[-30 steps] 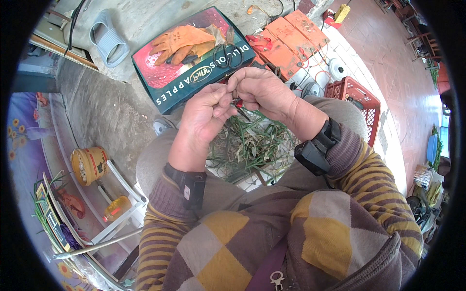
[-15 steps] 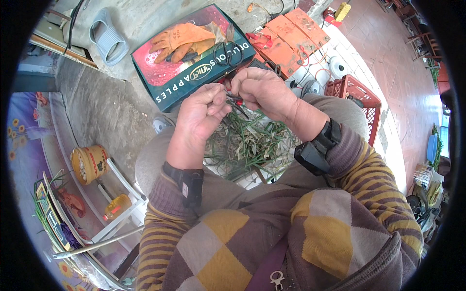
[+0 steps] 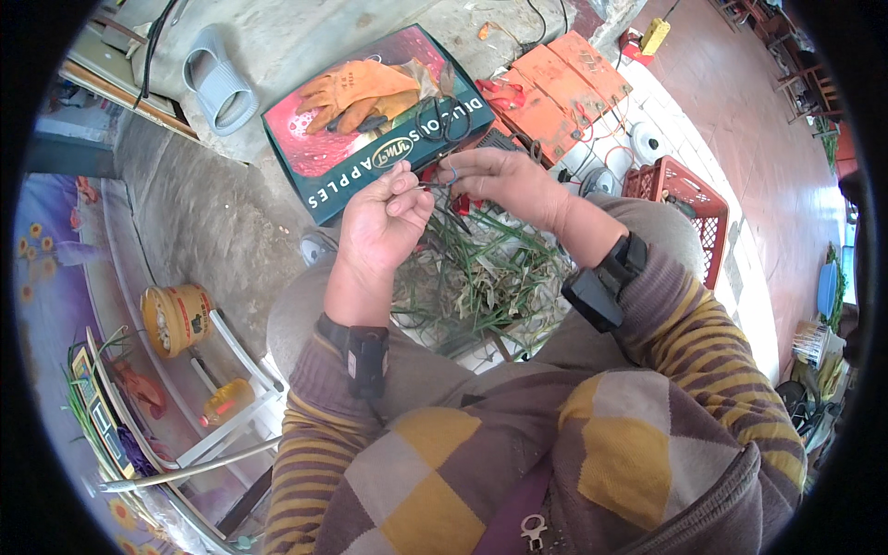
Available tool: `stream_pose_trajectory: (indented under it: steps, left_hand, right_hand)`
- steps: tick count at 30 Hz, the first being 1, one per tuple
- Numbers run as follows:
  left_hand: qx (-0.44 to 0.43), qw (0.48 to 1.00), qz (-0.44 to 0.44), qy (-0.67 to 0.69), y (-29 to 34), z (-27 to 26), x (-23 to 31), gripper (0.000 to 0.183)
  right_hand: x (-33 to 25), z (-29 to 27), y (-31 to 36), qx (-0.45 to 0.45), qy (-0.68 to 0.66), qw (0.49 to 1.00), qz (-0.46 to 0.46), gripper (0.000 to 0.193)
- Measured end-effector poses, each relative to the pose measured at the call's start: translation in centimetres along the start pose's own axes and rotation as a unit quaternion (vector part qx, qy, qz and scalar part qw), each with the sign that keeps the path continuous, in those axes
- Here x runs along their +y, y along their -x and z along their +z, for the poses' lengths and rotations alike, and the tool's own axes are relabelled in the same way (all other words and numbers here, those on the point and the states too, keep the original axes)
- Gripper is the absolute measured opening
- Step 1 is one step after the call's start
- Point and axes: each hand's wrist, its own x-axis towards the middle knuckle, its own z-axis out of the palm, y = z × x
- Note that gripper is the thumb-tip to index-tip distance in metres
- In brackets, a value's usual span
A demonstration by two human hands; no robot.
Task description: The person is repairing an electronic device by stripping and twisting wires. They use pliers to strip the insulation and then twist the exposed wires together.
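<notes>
In front of my body, my left hand (image 3: pixel 381 222) is closed, its thumb and fingertips pinched on one end of a thin dark wire (image 3: pixel 427 186). My right hand (image 3: pixel 511 188) faces it, thumb and fingers closing over the same wire from the other side. A small blue bit shows at the right fingertips. Red and black pieces hang just below the right hand, partly hidden by it. Under both hands, between my knees, lies a heap of green and withered plant leaves (image 3: pixel 490 277).
Ahead is a green and red cardboard box (image 3: pixel 324 190) with orange gloves (image 3: pixel 356 88) and black-handled scissors (image 3: pixel 446 118) on top. Orange battery-like blocks (image 3: pixel 564 88) with wires stand right of it. A red plastic crate (image 3: pixel 689 217) sits right, a yellow bucket (image 3: pixel 176 319) left, a grey slipper (image 3: pixel 220 81) upper left.
My hands have come slightly apart, and the right fingers have straightened from a tighter curl. The thin wire between the fingertips is more visible. The whole view has shifted a little.
</notes>
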Motion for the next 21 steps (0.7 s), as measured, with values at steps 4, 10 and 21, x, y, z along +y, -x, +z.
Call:
stream_pose_trajectory:
  steps: [4,10,21]
  left_hand:
    - [0.0,1.0,-0.002,-0.012,-0.1,0.0,-0.1,0.008]
    - [0.081,0.966,0.151,-0.192,-0.6,0.7,-1.7,0.008]
    - [-0.047,0.916,0.229,-0.326,-0.4,1.8,-2.2,0.01]
  right_hand:
    - [0.8,1.6,-0.5,-0.042,-0.05,0.99,-0.123,0.035]
    - [0.4,2.8,-1.4,0.066,-0.205,0.975,-0.052,0.02]
    - [0.5,2.2,-2.2,0.02,-0.373,0.927,0.046,0.02]
